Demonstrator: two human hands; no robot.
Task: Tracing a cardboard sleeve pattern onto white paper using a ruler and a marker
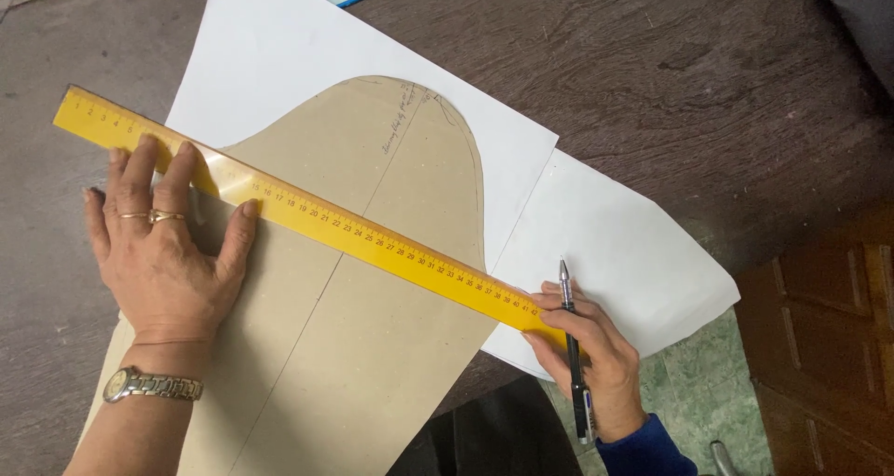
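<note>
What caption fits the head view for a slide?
Left hand presses a yellow ruler across a brown paper pattern; right hand holds a pen at its end.

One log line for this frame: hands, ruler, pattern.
left hand: pressing yellow ruler | right hand: holds pen, touches ruler end | ruler: diagonal across brown pattern | under: white paper

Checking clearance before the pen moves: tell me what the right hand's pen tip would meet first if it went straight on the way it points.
The pen in the right hand points up the picture. Its tip would first cross the white paper sheet, then bare dark wooden table; height above the paper is unclear.
</note>
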